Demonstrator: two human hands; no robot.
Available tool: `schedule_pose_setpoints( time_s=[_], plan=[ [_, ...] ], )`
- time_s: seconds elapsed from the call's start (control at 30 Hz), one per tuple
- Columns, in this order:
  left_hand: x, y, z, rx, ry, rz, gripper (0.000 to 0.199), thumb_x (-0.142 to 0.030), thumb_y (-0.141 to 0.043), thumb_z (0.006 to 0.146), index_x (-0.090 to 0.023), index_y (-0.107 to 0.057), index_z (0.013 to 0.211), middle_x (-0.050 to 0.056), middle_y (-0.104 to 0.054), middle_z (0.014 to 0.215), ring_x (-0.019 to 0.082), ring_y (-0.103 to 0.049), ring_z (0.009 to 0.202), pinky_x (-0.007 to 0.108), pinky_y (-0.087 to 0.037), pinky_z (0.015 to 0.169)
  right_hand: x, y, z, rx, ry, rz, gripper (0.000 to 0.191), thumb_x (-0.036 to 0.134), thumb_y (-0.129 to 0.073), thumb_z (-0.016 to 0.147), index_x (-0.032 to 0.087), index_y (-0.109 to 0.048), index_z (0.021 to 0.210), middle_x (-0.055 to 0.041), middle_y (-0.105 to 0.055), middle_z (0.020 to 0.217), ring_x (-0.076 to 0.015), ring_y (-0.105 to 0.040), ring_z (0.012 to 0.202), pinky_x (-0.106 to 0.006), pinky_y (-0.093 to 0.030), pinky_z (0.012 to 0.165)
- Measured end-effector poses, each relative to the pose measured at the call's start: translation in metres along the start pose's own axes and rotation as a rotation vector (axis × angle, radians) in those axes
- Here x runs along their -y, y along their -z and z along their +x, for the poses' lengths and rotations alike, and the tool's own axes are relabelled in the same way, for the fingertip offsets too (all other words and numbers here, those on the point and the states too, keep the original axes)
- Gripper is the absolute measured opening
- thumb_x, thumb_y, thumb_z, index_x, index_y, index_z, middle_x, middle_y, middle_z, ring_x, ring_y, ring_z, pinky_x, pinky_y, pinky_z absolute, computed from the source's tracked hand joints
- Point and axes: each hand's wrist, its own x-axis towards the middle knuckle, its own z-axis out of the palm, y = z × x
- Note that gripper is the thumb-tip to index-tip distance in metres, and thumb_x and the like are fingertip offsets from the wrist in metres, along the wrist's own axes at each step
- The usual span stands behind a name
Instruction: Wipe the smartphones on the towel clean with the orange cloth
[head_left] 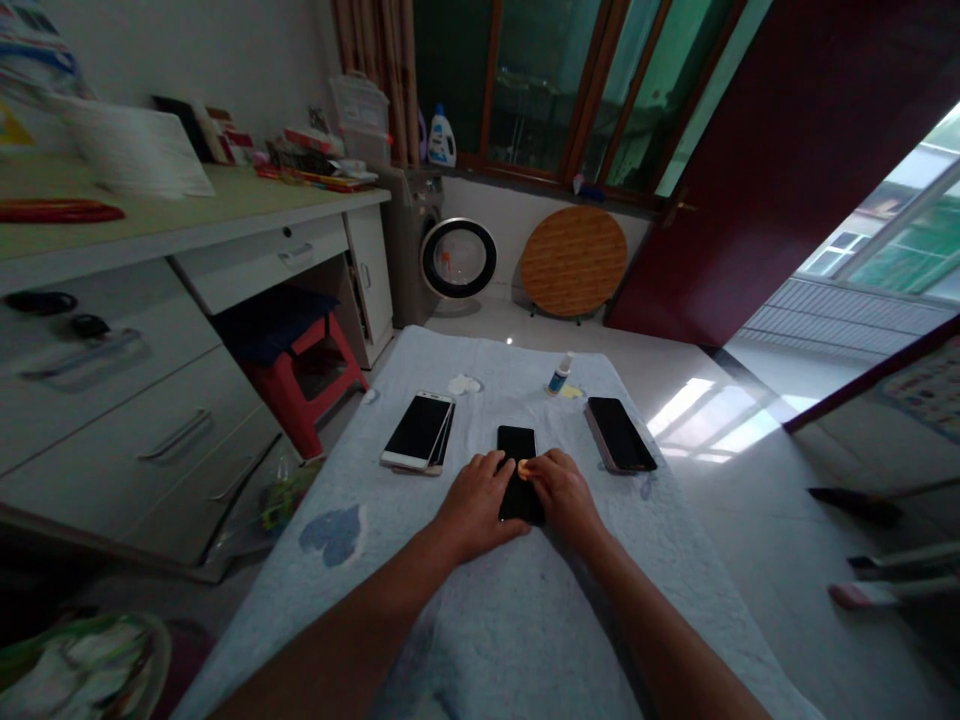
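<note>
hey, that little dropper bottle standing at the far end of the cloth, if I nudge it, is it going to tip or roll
Likely to tip: the small bottle stands upright, tall for its narrow base, on a soft cloth that gives poor footing. Once down, its seemingly round body would probably roll a little, though the cloth's nap should slow it. It looks light, so even a slight nudge may move it.

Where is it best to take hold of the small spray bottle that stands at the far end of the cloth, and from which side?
Probably grip the small spray bottle around its body, below the white cap, coming from the near side. It stands upright, apart from the black phone on its right and the white pads on its left, so fingers can close on both its sides. Its surface detail is too small to judge.
</note>
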Motion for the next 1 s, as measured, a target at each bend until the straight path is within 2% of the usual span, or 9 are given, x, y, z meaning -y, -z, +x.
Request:
schedule_pose_setpoints(
  time_s=[0.27,0.43,0.6,0.73,0.87,1.0],
  plan=[
    [0.003,-0.001,-0.001,-0.016,-0.029,-0.016,0.077,-0.045,-0.070,0.066,-0.015,-0.047,0.134,0.016,-0.045,0.137,0.034,-0.044,0.124,0.045,-0.036,0.108,-0.027,-0.005,0.055,-0.046,-0.187,-0.128,0.018,0.017,-0.052,0.088,0.014,-0.068,0.096,-0.0089,-0.069,0.093,-0.0195,-0.061,0.090,-0.030,-0.043,0.085],
    [0.004,0.000,-0.001,-0.010,-0.013,-0.072,0.079,-0.044,-0.070,0.066,-0.017,-0.044,0.136,0.015,-0.044,0.139,0.034,-0.042,0.127,0.047,-0.035,0.109,-0.026,-0.009,0.061,-0.098,-0.208,-0.154,0.021,0.021,-0.051,0.089,0.015,-0.070,0.096,-0.0093,-0.069,0.093,-0.0190,-0.062,0.089,-0.029,-0.044,0.085],
    [0.002,0.006,-0.001,0.018,-0.001,-0.109,0.079,-0.042,-0.070,0.068,-0.016,-0.043,0.137,0.016,-0.043,0.142,0.034,-0.040,0.131,0.049,-0.033,0.110,-0.016,-0.003,0.038,-0.056,-0.183,-0.140,0.021,0.017,-0.052,0.086,0.016,-0.070,0.097,-0.0088,-0.067,0.092,-0.0182,-0.062,0.086,-0.028,-0.046,0.081],
    [0.003,0.005,-0.001,0.017,-0.011,-0.105,0.078,-0.042,-0.071,0.068,-0.012,-0.046,0.135,0.019,-0.042,0.142,0.034,-0.039,0.132,0.047,-0.033,0.111,0.001,0.007,0.001,0.013,-0.113,-0.070,0.023,0.010,-0.053,0.083,0.018,-0.070,0.095,-0.0065,-0.064,0.089,-0.0159,-0.061,0.079,-0.026,-0.047,0.075],
    [0.003,0.002,-0.001,-0.005,-0.008,-0.100,0.075,-0.045,-0.072,0.068,-0.017,-0.049,0.133,0.016,-0.043,0.143,0.034,-0.040,0.131,0.048,-0.034,0.109,0.023,0.015,-0.036,0.028,-0.098,-0.024,0.023,0.009,-0.052,0.082,0.021,-0.070,0.088,-0.0054,-0.061,0.085,-0.0154,-0.059,0.073,-0.025,-0.048,0.068],
    [0.002,0.002,-0.002,-0.016,0.018,-0.073,0.075,-0.047,-0.072,0.068,-0.016,-0.050,0.133,0.017,-0.034,0.150,0.036,-0.033,0.136,0.050,-0.032,0.110,0.034,0.019,-0.049,0.052,-0.112,0.007,0.023,0.008,-0.052,0.083,0.022,-0.070,0.089,-0.0038,-0.059,0.084,-0.0152,-0.060,0.077,-0.024,-0.047,0.070]
  ],
)
